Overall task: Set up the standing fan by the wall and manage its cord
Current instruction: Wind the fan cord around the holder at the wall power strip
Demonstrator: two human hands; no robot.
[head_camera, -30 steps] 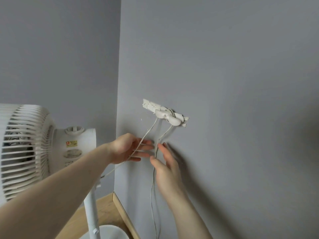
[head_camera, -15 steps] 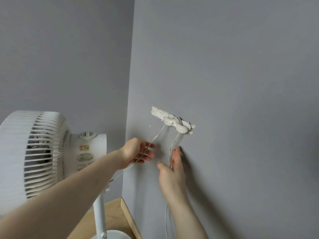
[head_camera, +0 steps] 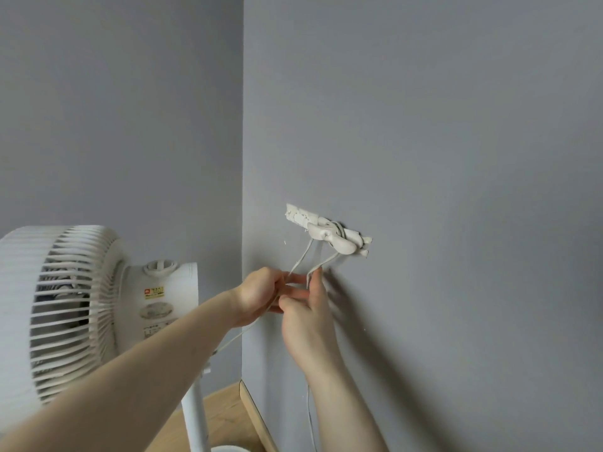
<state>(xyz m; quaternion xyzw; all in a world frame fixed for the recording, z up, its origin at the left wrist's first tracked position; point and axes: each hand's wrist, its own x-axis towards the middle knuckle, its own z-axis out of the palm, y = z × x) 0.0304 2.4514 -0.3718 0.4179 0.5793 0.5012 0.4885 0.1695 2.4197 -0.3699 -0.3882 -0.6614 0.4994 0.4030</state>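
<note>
A white standing fan (head_camera: 65, 308) stands at the left on its pole (head_camera: 195, 415), by the corner of two grey walls. Its thin white cord (head_camera: 301, 261) is looped over a white hook (head_camera: 331, 238) on the right-hand wall, two strands hanging down. My left hand (head_camera: 257, 295) is closed around the left strand, which runs back toward the fan. My right hand (head_camera: 310, 308) pinches the right strand just under the hook, against the wall. More cord (head_camera: 311, 419) hangs below my right wrist.
The grey wall (head_camera: 456, 190) fills the right side and meets another wall at a corner (head_camera: 243, 158). A wooden baseboard (head_camera: 257, 415) and wood floor (head_camera: 225, 406) show at the bottom, with the fan's round base (head_camera: 228, 448) at the edge.
Both hands have risen toward the hook and closed on the two cord strands; earlier the right hand lay open and flat against the wall. The view has shifted left and down.
</note>
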